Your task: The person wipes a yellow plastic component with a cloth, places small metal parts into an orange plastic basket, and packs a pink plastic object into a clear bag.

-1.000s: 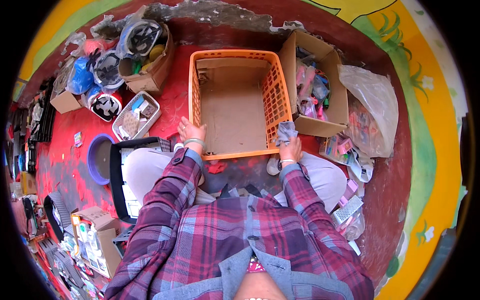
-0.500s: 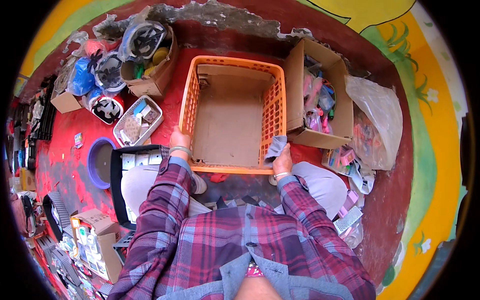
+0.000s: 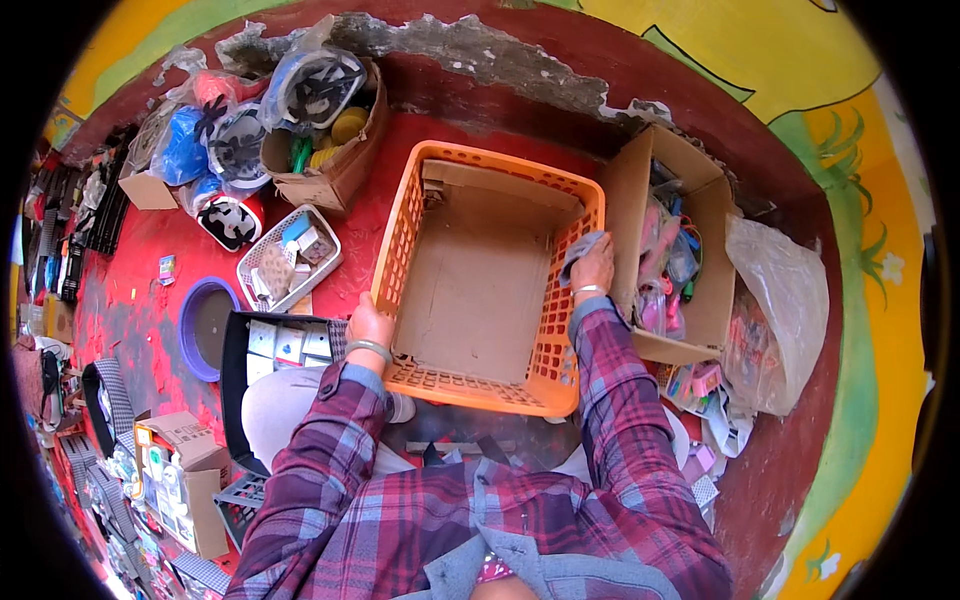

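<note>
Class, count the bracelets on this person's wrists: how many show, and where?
2: a grey-green bracelet below the left hand, which grips the orange plastic basket, and a whitish bracelet below the right hand. Plaid sleeves may hide others.

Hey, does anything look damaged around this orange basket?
Yes. Beyond the orange basket, paint looks flaked off the dark red wall, leaving a ragged grey strip. The red floor, toward the left, also looks worn to grey patches.
</note>
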The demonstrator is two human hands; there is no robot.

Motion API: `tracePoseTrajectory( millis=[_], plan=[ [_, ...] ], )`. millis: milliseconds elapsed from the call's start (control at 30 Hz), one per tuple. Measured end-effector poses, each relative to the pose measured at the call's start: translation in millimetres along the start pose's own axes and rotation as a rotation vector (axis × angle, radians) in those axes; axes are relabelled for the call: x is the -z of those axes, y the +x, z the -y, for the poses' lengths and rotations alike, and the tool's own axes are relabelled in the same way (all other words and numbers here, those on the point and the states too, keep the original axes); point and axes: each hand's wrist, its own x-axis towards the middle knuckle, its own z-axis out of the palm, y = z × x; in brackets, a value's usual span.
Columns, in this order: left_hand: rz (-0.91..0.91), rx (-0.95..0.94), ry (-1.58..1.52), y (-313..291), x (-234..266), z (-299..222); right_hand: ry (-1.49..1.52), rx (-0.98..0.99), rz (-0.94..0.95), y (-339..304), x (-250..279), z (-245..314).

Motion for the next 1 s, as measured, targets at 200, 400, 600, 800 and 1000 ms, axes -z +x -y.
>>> tracePoseTrajectory(
  millis=[200,400,600,800,1000],
  plan=[
    [0.045,0.031,-0.011,-0.7,-1.4,1.1,0.04,-0.051,0.007,94.5,-37.4,16.8],
    [0.027,0.043,0.056,4.8,-3.8,-3.0,-0.223,0.273,0.008,116.8,-67.4,82.5],
    [0.028,0.05,0.019,2.9,-2.8,-1.6,0.015,0.457,0.261,70.8,-83.6,246.4],
    [0.028,0.039,0.026,4.2,5.6,-6.5,0.138,0.634,0.205,68.7,-94.8,298.7],
    [0.007,0.022,0.034,1.6,-0.6,-1.5,-0.009,0.435,0.019,102.3,-58.9,188.2]
  ],
)
